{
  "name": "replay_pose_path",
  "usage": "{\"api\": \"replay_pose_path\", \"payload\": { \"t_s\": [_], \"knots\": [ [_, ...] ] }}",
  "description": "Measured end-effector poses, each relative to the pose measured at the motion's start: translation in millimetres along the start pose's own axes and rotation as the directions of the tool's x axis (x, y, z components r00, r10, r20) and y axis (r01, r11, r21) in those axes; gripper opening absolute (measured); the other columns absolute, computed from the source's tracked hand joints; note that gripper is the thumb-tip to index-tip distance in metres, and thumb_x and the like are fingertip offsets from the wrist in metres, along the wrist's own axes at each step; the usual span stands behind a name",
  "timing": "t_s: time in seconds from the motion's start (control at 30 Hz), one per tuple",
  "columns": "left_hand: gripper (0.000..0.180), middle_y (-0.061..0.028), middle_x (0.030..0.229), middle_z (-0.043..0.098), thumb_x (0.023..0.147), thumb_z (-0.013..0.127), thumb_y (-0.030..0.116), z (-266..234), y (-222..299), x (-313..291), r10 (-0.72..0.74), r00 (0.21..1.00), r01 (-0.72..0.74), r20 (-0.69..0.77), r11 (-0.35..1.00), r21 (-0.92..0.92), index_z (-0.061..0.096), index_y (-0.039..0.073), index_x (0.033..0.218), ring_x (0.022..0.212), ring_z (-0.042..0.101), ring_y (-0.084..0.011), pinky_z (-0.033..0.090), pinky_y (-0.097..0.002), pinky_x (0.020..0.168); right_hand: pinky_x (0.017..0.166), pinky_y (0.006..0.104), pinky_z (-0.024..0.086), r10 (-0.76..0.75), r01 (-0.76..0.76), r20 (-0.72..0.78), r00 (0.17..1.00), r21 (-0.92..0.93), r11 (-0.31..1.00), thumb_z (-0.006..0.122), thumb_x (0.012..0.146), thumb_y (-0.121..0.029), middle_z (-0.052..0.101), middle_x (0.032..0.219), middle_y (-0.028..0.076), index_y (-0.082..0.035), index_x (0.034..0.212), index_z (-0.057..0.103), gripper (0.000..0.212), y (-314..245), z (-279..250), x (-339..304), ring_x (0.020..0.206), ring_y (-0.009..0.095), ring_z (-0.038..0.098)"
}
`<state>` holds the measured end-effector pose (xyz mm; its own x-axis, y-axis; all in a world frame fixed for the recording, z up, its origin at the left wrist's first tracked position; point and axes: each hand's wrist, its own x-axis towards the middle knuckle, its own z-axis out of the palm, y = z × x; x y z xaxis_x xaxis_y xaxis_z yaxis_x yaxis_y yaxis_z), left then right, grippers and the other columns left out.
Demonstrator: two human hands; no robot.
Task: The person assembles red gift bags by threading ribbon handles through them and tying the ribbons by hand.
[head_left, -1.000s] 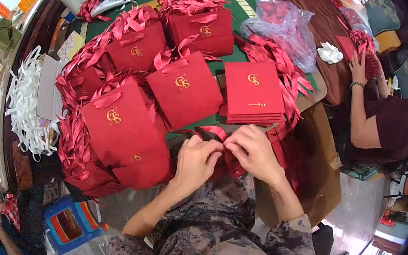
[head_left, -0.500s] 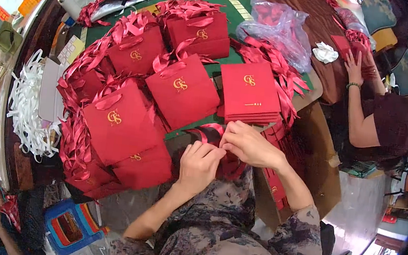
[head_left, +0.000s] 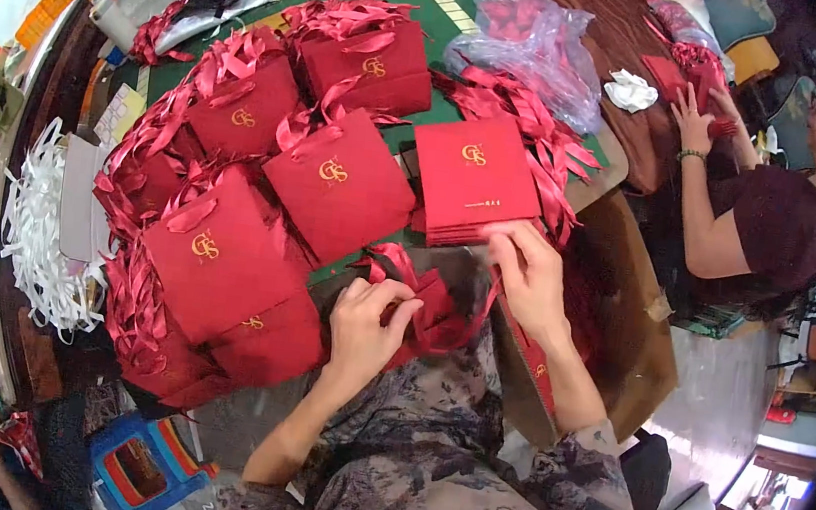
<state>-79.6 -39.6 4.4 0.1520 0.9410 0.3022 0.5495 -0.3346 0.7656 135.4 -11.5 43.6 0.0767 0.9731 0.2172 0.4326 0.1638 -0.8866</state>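
Note:
A small red paper bag [head_left: 433,303] with a loose red ribbon [head_left: 448,345] lies in front of me at the near table edge. My left hand [head_left: 368,326] is closed in a pinch at the bag's ribbon; the exact grip is partly hidden. My right hand [head_left: 530,284], slightly blurred, is raised on the right with the ribbon drawn up in a loop beside its fingers. Just beyond it sits a stack of flat red bags [head_left: 477,177] with gold print. Finished-looking red bags with ribbon handles [head_left: 341,177] are heaped to the left.
Loose red ribbons [head_left: 551,150] and a clear plastic bag [head_left: 532,53] lie at the back. A cardboard box [head_left: 621,330] stands at right. White paper strips [head_left: 49,224] fill the far left. A co-worker's hands [head_left: 695,122] handle red pieces across the brown table.
My hands have come apart: the right one moved right and up, pulling the ribbon into a wide loop. The left one moved slightly left. The whole view shifted a little.

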Motion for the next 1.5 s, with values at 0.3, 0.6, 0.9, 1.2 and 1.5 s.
{"api": "replay_pose_path", "payload": {
  "t_s": [0.3, 0.6, 0.9, 1.2, 1.5],
  "knots": [
    [0.011, -0.0087, 0.077, 0.065, 0.081, 0.078, 0.012, 2, -6, 6, -0.018, 1.0, 0.018, 0.007, 1.0, -0.019, 0.071, 0.005, 0.087, 0.066, 0.06, -0.0221, 0.05, -0.0342, 0.06, 0.063, 0.0449, 0.049, 0.065, -0.117, -0.119, 0.991, -0.501, 0.858, 0.069, 0.091, -0.024, 0.065, 0.078, 0.018, 0.0, 0.082, 0.061, 0.027, 69, -9, -56, 0.071, 0.036, 0.065],
    [0.01, -0.0078, 0.079, 0.068, 0.082, 0.076, 0.009, 3, -10, 9, 0.004, 1.0, -0.005, 0.016, 1.0, 0.016, 0.07, 0.005, 0.089, 0.069, 0.061, -0.0229, 0.051, -0.0342, 0.063, 0.07, 0.0505, 0.051, 0.401, -0.391, -0.112, 0.909, -0.559, 0.731, 0.07, 0.088, -0.037, 0.067, 0.08, 0.025, 0.002, 0.082, 0.067, 0.04, 119, -7, -89, 0.078, 0.043, 0.067],
    [0.011, -0.01, 0.073, 0.063, 0.084, 0.071, 0.007, -8, -9, 13, -0.103, 0.989, 0.109, 0.11, 0.992, -0.057, 0.073, 0.008, 0.096, 0.067, 0.06, -0.0234, 0.049, -0.0352, 0.062, 0.077, 0.0302, 0.051, 0.129, -0.148, -0.118, 0.985, -0.17, 0.974, 0.066, 0.09, -0.001, 0.07, 0.097, 0.012, 0.0, 0.105, 0.072, 0.016, 53, 1, -82, 0.087, 0.02, 0.068],
    [0.029, -0.0117, 0.088, 0.067, 0.077, 0.076, 0.003, -12, -12, 11, 0.06, 0.994, -0.054, 0.096, 0.996, -0.065, 0.069, 0.005, 0.105, 0.08, 0.061, -0.0297, 0.051, -0.0394, 0.074, 0.071, 0.0425, 0.054, -0.12, 0.164, 0.193, 0.974, -0.23, 0.959, 0.071, 0.085, -0.008, 0.065, 0.096, 0.015, -0.009, 0.123, 0.062, 0.039, 5, 60, -56, 0.085, 0.037, 0.066],
    [0.031, -0.0148, 0.097, 0.061, 0.076, 0.075, 0.006, -39, -3, -11, -0.053, 0.983, -0.009, 0.176, 0.942, 0.335, 0.064, 0.003, 0.105, 0.093, 0.056, -0.0364, 0.048, -0.0437, 0.081, 0.067, 0.0346, 0.055, -0.111, 0.137, 0.124, 0.986, -0.225, 0.965, 0.075, 0.084, -0.004, 0.068, 0.091, 0.013, -0.007, 0.112, 0.067, 0.03, 15, 66, -53, 0.077, 0.025, 0.069]
  ]
}}
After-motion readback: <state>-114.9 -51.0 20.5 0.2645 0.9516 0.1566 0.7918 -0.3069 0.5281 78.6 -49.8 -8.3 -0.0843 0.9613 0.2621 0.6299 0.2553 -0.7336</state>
